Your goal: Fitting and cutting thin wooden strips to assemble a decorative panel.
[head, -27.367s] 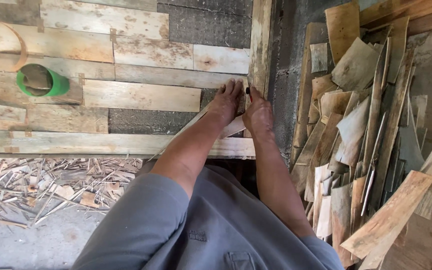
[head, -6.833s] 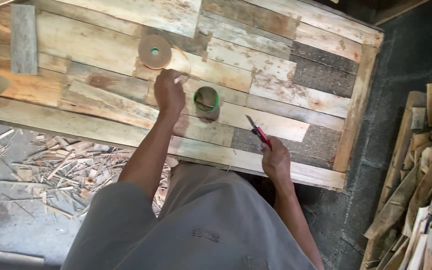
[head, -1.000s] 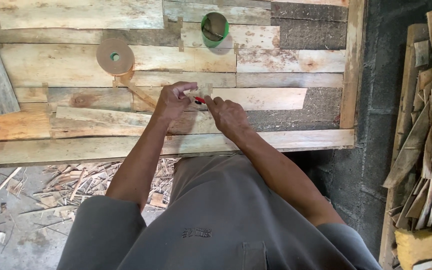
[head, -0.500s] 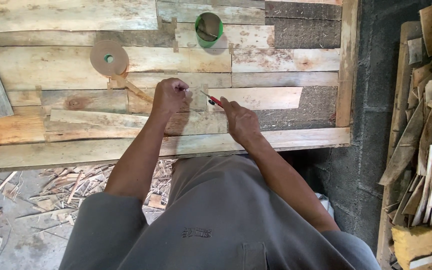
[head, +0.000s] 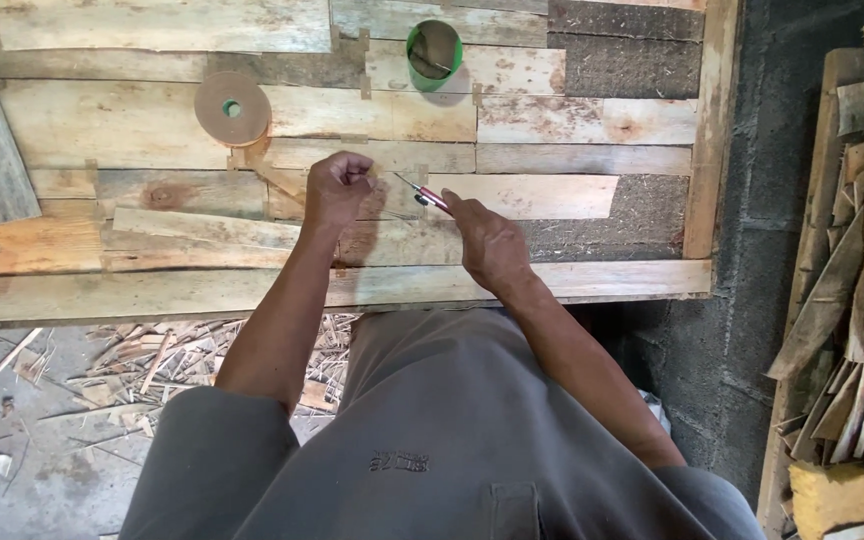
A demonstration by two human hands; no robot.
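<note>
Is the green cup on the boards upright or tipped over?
Upright: the green cup shows its round open mouth to the overhead camera, standing on the wooden boards.

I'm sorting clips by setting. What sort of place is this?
Probably a rough woodworking shed or yard: a panel of patched wood planks under the hands, a stack of wood offcuts against a block wall on the right, and shavings littering the concrete floor.

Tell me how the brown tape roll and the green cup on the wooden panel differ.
The brown tape roll lies flat like a disc with a small centre hole; the green cup stands open-mouthed with something thin inside. The roll is brown, with a strip of tape running from it toward the left hand; the cup is green-rimmed and sits apart, farther up the panel. Both are round and rest on the wooden panel.
</note>
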